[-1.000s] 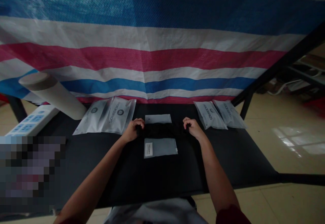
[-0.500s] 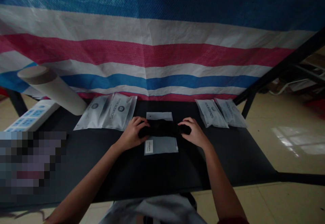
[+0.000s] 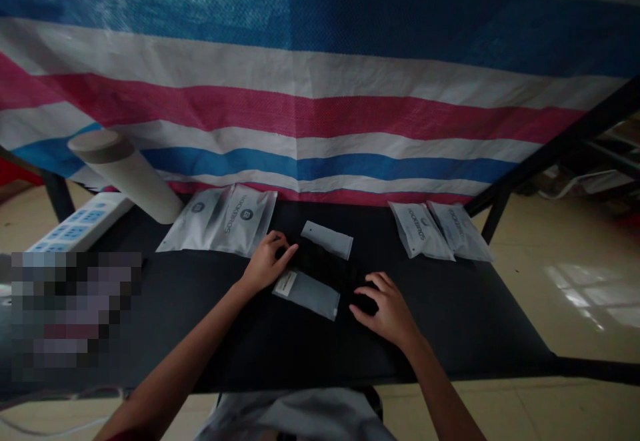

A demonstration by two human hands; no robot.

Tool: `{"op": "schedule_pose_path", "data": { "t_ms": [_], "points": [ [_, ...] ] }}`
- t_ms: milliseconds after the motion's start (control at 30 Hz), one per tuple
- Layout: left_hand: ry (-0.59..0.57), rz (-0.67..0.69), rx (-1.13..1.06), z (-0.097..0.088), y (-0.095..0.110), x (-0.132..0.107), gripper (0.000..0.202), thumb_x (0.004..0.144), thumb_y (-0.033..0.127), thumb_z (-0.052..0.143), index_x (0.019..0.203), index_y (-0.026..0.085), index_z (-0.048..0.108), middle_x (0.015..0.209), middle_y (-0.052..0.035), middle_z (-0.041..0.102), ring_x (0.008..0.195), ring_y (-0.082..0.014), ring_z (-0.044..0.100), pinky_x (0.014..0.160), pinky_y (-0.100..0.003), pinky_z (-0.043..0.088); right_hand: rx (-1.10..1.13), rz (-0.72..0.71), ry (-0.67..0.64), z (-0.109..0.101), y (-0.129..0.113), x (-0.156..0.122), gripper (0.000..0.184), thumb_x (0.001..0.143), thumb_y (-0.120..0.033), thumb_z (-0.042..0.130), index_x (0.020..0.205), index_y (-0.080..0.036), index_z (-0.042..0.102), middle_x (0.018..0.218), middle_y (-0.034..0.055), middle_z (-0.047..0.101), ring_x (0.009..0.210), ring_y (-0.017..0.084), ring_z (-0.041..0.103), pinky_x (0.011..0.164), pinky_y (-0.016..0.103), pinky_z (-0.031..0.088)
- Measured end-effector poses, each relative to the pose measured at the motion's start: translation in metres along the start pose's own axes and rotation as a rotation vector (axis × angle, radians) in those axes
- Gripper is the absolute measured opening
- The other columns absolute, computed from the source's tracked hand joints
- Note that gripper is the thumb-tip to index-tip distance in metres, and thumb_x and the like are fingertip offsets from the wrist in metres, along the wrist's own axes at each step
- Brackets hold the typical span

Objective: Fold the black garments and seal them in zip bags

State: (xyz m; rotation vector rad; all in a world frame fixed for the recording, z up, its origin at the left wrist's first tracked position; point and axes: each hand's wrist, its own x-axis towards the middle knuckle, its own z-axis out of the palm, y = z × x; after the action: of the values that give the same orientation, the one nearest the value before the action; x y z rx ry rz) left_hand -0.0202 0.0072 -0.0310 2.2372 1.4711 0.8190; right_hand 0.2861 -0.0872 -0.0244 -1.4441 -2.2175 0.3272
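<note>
A dark black cloth-like item [image 3: 325, 262], its exact kind too dark to make out, lies slantwise across a translucent zip bag [image 3: 313, 297]. The bag shows above and below it and bears a white label [image 3: 285, 283] near its lower left corner. My left hand [image 3: 267, 264] is closed with thumb and fingers at the upper left end of the black item. Curled around its lower right end is my right hand [image 3: 385, 311], thumb and fingertips on either side of the dark material.
Printed frosted bags [image 3: 245, 221] lie at the back left, and more frosted bags [image 3: 423, 231] at the back right. A pale bottle [image 3: 135, 177] leans beside a white power strip [image 3: 80, 224]. A striped tarp [image 3: 320, 117] hangs behind the black table [image 3: 450, 321].
The black item and the zip bag under it have turned clockwise. My right hand has come down toward me with its end, while my left hand stays near the other end.
</note>
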Motion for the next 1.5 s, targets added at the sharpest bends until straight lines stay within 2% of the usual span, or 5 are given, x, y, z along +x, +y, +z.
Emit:
{"op": "schedule_pose_path", "data": {
  "t_ms": [133, 367, 633, 800, 1500],
  "points": [
    [0.088, -0.099, 0.223, 0.011, -0.005, 0.002, 0.047, 0.084, 0.058, 0.057, 0.103, 0.015, 0.058, 0.096, -0.0105, 0.057, 0.091, -0.0268, 0.054, 0.086, -0.044, 0.047, -0.008, 0.007, -0.002, 0.003, -0.015, -0.014, 0.013, 0.086, -0.027, 0.061, 0.092, -0.024, 0.072, 0.095, 0.0087, 0.064, 0.093, 0.024, 0.059, 0.082, 0.039, 0.052],
    [-0.185, -0.031, 0.087, 0.010, -0.007, 0.030, 0.034, 0.082, 0.051, 0.060, 0.085, 0.017, 0.060, 0.082, -0.0073, 0.060, 0.081, -0.0240, 0.057, 0.075, -0.035, 0.045, 0.262, 0.089, -0.102, -0.010, -0.042, -0.032, 0.016, 0.086, -0.022, 0.059, 0.096, -0.022, 0.071, 0.088, 0.0049, 0.071, 0.082, 0.020, 0.067, 0.075, 0.031, 0.052],
    [-0.064, -0.182, -0.737, 0.022, 0.025, 0.079, 0.037, 0.062, 0.038, 0.079, 0.086, 0.016, 0.061, 0.080, 0.0009, 0.062, 0.074, -0.0141, 0.058, 0.069, -0.026, 0.045, 0.753, 0.391, 0.279, 0.005, -0.008, 0.090, 0.040, 0.077, -0.044, 0.069, 0.108, -0.018, 0.065, 0.088, 0.0060, 0.070, 0.071, 0.016, 0.065, 0.062, 0.026, 0.049],
    [0.040, -0.296, -0.922, 0.031, 0.042, 0.070, 0.054, 0.060, 0.035, 0.083, 0.106, 0.016, 0.061, 0.093, -0.0032, 0.066, 0.084, -0.0168, 0.063, 0.077, -0.029, 0.050, 0.985, 0.342, -0.065, 0.041, 0.012, 0.137, 0.042, 0.064, -0.046, 0.079, 0.092, -0.016, 0.071, 0.084, 0.0052, 0.072, 0.076, 0.020, 0.065, 0.072, 0.033, 0.051],
    [0.031, -0.150, -1.084, 0.037, 0.029, 0.031, 0.024, 0.069, 0.027, 0.074, 0.088, 0.015, 0.064, 0.080, -0.0013, 0.063, 0.077, -0.0142, 0.058, 0.071, -0.024, 0.046, 1.210, 0.470, -0.162, 0.048, 0.004, 0.117, 0.035, 0.064, -0.037, 0.080, 0.092, -0.020, 0.067, 0.088, 0.0018, 0.068, 0.085, 0.019, 0.063, 0.074, 0.028, 0.048]
  ]
}}
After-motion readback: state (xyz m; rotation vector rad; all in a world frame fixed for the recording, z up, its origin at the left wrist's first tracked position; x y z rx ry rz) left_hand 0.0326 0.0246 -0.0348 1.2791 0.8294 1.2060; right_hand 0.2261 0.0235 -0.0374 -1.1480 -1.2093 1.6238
